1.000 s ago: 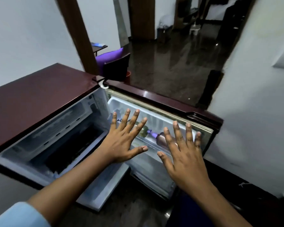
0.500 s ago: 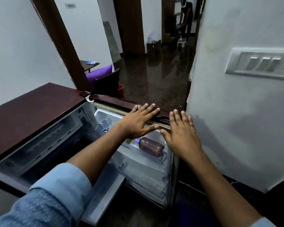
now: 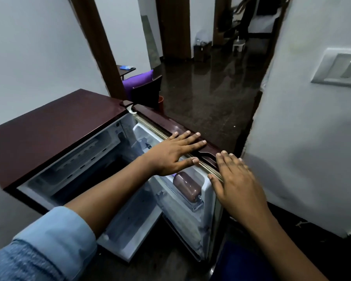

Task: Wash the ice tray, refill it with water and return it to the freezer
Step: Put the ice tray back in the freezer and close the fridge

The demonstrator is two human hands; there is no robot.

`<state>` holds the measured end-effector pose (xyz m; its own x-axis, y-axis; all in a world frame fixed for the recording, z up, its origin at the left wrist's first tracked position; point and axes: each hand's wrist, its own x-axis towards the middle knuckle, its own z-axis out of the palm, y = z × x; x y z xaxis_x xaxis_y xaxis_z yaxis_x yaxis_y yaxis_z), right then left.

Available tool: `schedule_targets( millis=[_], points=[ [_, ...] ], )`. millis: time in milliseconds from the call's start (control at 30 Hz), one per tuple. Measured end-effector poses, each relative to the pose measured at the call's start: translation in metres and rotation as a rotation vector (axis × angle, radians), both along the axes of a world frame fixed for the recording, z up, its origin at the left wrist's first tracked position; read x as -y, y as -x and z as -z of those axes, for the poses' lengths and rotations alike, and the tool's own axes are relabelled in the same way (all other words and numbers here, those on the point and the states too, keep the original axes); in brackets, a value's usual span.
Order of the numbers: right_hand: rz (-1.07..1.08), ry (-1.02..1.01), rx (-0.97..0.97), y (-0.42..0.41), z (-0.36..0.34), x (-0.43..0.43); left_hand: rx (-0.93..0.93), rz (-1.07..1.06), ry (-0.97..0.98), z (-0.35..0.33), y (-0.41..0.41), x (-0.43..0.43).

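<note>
Purple cushion on dark chair — switch panel at right

A home: small fridge, wall switch plate (white), glossy hallway floor beyond.

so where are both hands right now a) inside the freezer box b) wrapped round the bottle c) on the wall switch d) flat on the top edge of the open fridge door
d: the left hand and the right hand lie with straight fingers on the top edge of the open fridge door, holding nothing.
</note>
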<state>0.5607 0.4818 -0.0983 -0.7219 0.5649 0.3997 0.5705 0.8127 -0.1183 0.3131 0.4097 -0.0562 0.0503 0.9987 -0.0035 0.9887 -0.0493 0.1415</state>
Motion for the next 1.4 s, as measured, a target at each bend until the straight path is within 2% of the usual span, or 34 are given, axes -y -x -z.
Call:
schedule_targets(
  millis=[233, 433, 633, 767, 1133, 1400],
  points=[
    [-0.248, 0.072, -0.071, 0.006, 0.013, 0.069, -0.051, 0.008, 0.022, -0.003, 0.026, 0.078],
    [-0.444, 0.101, -0.119, 0.031, 0.019, 0.124, -0.070, -0.105, 0.068, -0.007, 0.041, 0.138],
    [-0.624, 0.124, -0.093, 0.065, 0.022, 0.159, 0.000, -0.206, 0.057, -0.007, 0.059, 0.188],
    [-0.711, 0.102, -0.085, 0.091, 0.021, 0.180, -0.036, -0.258, 0.076, -0.010, 0.075, 0.212],
    [-0.830, 0.135, -0.030, 0.160, 0.023, 0.226, -0.041, -0.316, 0.062, -0.009, 0.127, 0.265],
    [-0.835, 0.084, -0.031, 0.201, 0.024, 0.251, -0.010, -0.482, 0.030, -0.009, 0.193, 0.301]
  ],
)
